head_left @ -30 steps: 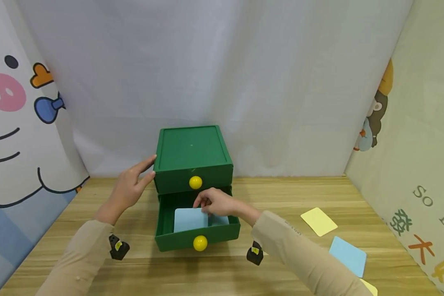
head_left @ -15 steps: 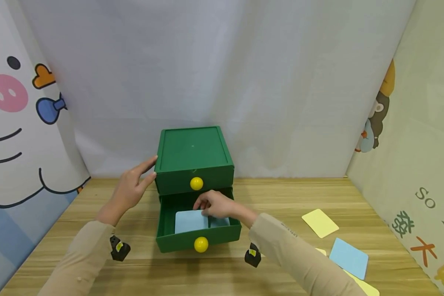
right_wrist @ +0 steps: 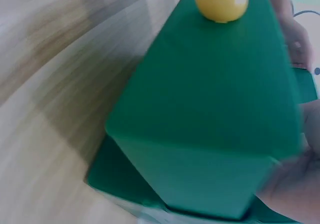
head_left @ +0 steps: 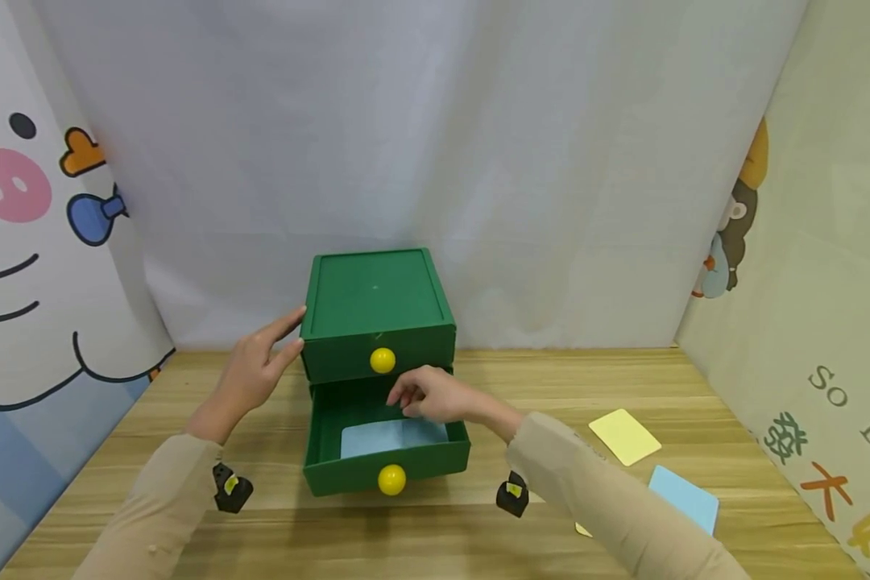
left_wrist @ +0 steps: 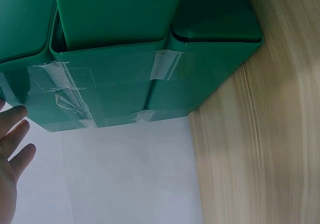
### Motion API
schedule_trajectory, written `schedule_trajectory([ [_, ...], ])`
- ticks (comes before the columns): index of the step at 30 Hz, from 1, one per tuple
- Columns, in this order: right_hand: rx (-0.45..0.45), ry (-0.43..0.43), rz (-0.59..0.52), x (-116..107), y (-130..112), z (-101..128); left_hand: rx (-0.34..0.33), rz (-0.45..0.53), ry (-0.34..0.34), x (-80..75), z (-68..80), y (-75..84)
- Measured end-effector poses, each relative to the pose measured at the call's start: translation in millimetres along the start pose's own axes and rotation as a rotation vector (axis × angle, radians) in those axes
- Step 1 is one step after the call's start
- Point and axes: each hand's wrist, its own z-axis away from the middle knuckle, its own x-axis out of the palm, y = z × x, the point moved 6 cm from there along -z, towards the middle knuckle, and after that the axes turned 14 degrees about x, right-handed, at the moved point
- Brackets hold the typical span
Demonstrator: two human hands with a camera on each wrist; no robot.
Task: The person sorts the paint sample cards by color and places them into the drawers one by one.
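Your right hand (head_left: 435, 396), fingers loose, hides the far edge of the blue card (head_left: 391, 437) in the drawer (head_left: 386, 467); your left hand (head_left: 254, 370), fingers straight, touches the cabinet (head_left: 373, 294).

A pale blue card (head_left: 391, 437) lies flat inside the pulled-out lower green drawer (head_left: 384, 471).
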Motion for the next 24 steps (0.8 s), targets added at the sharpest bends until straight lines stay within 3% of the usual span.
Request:
schedule_trajectory([
  [5,-0.070,-0.009,-0.029,-19.1,-1.3,21.5,0.002,-0.006,-0.003,-0.4,-0.3,-1.0],
  [9,-0.087,0.046,-0.060,-40.3,7.1,44.6,-0.002,-0.009,-0.015,0.1,-0.1,-1.2],
  [16,-0.013,0.146,-0.107,-74.9,40.7,85.9,-0.001,-0.006,-0.009,-1.4,0.1,-0.9],
  [24,0.087,0.227,-0.093,-94.3,94.4,137.0,0.009,-0.006,-0.003,-1.2,0.7,1.2],
])
